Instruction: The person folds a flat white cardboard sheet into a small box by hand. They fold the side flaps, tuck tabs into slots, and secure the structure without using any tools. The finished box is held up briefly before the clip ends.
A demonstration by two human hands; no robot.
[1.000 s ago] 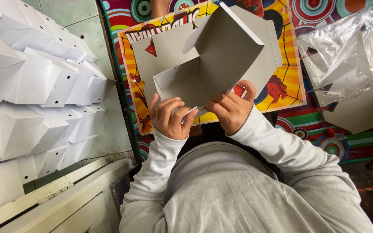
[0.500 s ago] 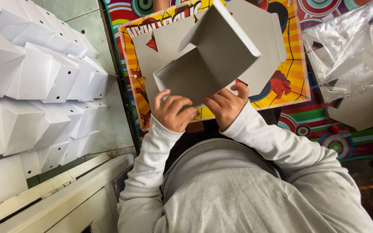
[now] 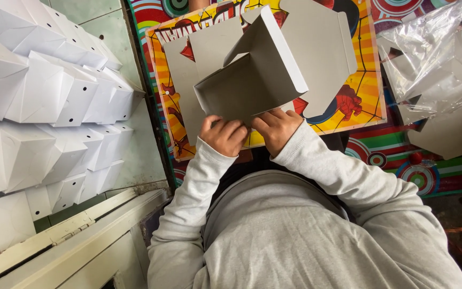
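Nearest the camera is the person's grey sweatshirt point(image 3: 300, 241), both sleeves reaching up toward the middle of the view. The left hand point(image 3: 223, 136) is curled, fingers bent inward and pressed against the near edge of a grey card box point(image 3: 252, 80); the right hand point(image 3: 276, 128) sits just beside it, fingers closed on the same lower edge, so both hands grip the box from below. The box is half folded, held up over the lap and tilted, its open side turned toward the left, one flap standing up at the top. Behind it lies a bright yellow and orange board point(image 3: 370, 85) with a cartoon print, and on that board rest flat grey card blanks point(image 3: 322, 48), partly hidden by the box. Under the board is a striped mat point(image 3: 434, 171) with coloured rings. To the right, on the mat, is a heap of clear plastic wrap point(image 3: 434, 59) with another grey blank point(image 3: 450, 134) lying at its near side. Far to the left, well apart from the hands, rows of folded white boxes point(image 3: 44, 107) are stacked close together on a pale green floor point(image 3: 135, 155), with a white frame point(image 3: 70, 241) running below them
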